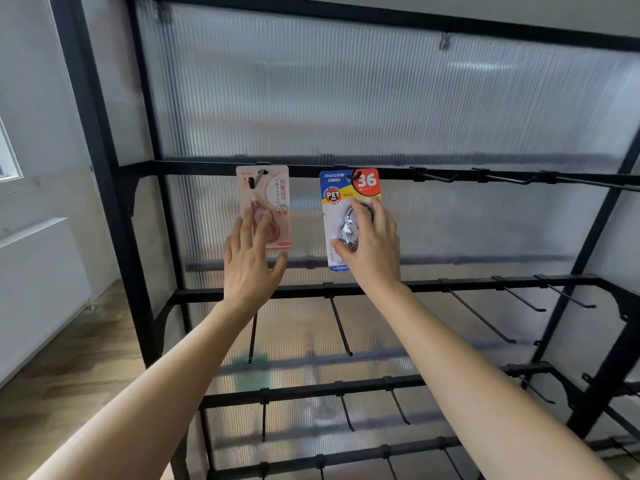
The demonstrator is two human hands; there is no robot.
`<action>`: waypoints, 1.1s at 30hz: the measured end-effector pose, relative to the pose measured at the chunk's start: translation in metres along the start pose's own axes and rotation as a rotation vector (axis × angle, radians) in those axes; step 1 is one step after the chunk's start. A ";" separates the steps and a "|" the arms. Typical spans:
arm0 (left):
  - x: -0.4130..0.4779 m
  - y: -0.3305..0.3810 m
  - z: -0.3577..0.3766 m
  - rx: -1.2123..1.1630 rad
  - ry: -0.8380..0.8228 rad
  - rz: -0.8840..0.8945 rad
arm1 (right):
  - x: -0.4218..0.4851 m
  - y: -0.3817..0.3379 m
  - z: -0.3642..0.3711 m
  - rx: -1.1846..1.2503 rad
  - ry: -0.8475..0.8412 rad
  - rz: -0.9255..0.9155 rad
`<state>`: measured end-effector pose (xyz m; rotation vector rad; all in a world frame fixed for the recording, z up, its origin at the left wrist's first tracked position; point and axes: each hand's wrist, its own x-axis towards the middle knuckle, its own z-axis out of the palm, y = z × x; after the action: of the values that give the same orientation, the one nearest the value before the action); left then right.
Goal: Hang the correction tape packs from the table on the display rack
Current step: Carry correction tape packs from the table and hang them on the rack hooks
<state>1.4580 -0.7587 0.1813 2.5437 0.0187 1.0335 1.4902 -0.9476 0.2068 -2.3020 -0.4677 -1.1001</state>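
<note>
Both packs hang from the display rack's (194, 167) upper bar: your left hand (249, 268) lays straight, open fingers on the pink pack (273, 202); your right hand's (372, 247) grip curls round the blue pack (337, 202).

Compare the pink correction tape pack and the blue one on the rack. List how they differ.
Colour: the pink pack is pale pink; the blue pack is blue, yellow and red with a big 36.
Length: the blue pack reaches lower than the pink pack.
Contact: the left hand lays straight fingers on the pink pack; the right hand curls fingers and thumb on the blue pack.
Shared: both hang from hooks on the same rail.
</note>
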 end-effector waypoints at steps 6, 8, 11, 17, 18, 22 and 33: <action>0.005 0.000 0.003 0.015 0.006 0.003 | 0.028 0.003 0.019 -0.076 -0.130 0.066; 0.004 0.000 0.003 0.012 0.004 0.006 | 0.035 0.004 0.021 -0.068 -0.173 0.082; 0.002 -0.002 0.002 0.008 -0.013 0.018 | 0.039 0.007 0.022 -0.046 -0.230 0.080; -0.013 -0.006 0.004 0.020 -0.043 0.015 | 0.024 0.011 0.013 -0.108 -0.217 0.075; -0.018 -0.005 0.006 0.022 -0.053 0.011 | 0.016 0.012 0.010 -0.123 -0.227 0.075; -0.046 0.004 0.018 0.041 -0.130 0.006 | -0.027 0.018 0.001 -0.128 -0.335 0.114; -0.177 0.054 0.026 0.076 -0.329 -0.065 | -0.180 0.044 -0.041 -0.210 -0.629 0.139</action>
<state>1.3398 -0.8458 0.0657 2.7316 0.0503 0.5915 1.3791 -1.0213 0.0720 -2.8047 -0.4238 -0.3490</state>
